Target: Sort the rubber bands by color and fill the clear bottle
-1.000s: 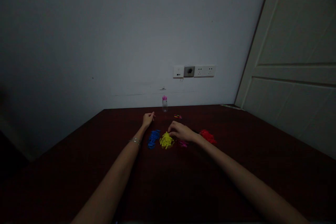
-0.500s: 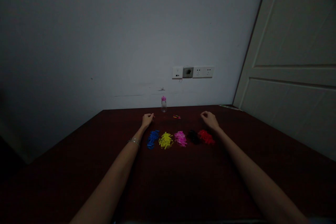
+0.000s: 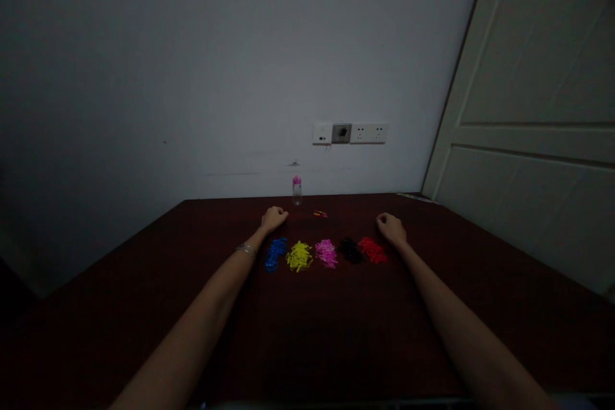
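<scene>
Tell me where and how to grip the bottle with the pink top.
Grip the bottle around its clear body, below the pink top, probably from the near side with the left hand: it stands upright and narrow, and the wall close behind likely hinders the far side.

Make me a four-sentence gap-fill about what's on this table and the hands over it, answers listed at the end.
1. Between the blue pile and the pink pile lies a ____ one.
2. The black pile lies between the pink pile and the ____ one.
3. The top of the bottle is ____.
4. The hand nearer the bottle is the ____ one.

Missing words: yellow; red; pink; left.
</scene>
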`<state>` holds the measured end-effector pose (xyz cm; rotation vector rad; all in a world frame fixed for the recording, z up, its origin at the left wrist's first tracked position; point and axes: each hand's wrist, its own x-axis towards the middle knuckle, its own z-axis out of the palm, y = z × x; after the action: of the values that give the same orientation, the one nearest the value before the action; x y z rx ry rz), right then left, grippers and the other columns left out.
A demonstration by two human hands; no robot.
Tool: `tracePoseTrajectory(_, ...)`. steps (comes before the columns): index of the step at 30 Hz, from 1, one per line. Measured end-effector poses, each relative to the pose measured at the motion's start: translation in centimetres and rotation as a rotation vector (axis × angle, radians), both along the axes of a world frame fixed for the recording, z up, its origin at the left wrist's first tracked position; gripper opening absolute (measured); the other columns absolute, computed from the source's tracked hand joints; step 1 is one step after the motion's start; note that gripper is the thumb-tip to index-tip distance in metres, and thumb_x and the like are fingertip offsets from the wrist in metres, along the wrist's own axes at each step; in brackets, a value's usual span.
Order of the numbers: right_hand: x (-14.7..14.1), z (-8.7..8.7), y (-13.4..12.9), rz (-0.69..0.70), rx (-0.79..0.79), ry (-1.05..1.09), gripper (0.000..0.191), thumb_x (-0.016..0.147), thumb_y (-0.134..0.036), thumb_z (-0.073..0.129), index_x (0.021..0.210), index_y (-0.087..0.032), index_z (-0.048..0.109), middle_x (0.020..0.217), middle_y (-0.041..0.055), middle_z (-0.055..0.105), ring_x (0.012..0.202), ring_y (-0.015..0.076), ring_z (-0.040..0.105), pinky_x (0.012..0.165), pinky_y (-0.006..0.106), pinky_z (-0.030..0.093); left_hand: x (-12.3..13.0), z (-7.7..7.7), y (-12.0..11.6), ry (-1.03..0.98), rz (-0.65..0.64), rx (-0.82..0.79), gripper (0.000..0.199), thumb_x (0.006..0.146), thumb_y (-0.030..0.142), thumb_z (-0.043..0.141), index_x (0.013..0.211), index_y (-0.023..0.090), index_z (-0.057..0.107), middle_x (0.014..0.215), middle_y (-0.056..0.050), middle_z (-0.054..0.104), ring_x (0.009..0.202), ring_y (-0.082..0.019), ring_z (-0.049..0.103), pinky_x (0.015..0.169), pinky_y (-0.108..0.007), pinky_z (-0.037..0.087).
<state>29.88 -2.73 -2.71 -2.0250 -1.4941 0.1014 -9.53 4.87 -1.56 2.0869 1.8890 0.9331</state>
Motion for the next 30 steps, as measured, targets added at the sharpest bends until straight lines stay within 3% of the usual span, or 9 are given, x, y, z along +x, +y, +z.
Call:
tracePoseTrajectory(8,-0.1,0.1,-0.2,0.017,-0.021,-0.023,0.028,0.082,-0.031,0.039,0.094,-0.019,0.062,0.097,0.0088,0.065,0.086,0.0212,0.06,0.067,0.027,0.04,6.1,1.1,0.4,0.182,-0.247,-0.071,0.021,0.072,0.035,0.057,0.082,0.02,0.068,0.09,-0.007,0.066,0.086,-0.021,0.06,0.073,-0.027,0.043)
tracePoseTrajectory(13,-0.2,0.2,-0.4,0.023,-0.017,-0.027,0.027,0.082,-0.031,0.04,0.093,-0.02,0.062,0.096,0.0083,0.065,0.086,0.0212,0.06,0.066,0.027,0.041,9.0,1.3,-0.3,0.306,-0.281,-0.062,0.021,0.077,0.031,0.053,0.087,0.019,0.066,0.099,-0.01,0.063,0.091,-0.022,0.059,0.075,-0.029,0.044)
tracePoseTrajectory(23,-0.2,0.1,-0.3,0.026,-0.026,-0.061,0.027,0.083,-0.03,0.04,0.094,-0.02,0.063,0.098,0.0088,0.065,0.086,0.0209,0.06,0.067,0.027,0.041,10.9,1.8,-1.3,0.478,-0.267,0.022,0.027,0.086,0.028,0.039,0.095,0.016,0.062,0.106,-0.012,0.057,0.095,-0.021,0.057,0.077,-0.027,0.044)
tracePoseTrajectory(30,-0.2,-0.1,-0.1,0.041,-0.014,-0.105,0.026,0.083,-0.027,0.041,0.093,-0.019,0.063,0.097,0.0088,0.065,0.087,0.019,0.06,0.069,0.026,0.041,11.1,1.4,-1.7,0.432,-0.231,0.017,0.029,0.087,0.03,0.037,0.097,0.015,0.06,0.107,-0.013,0.056,0.096,-0.021,0.057,0.077,-0.029,0.044)
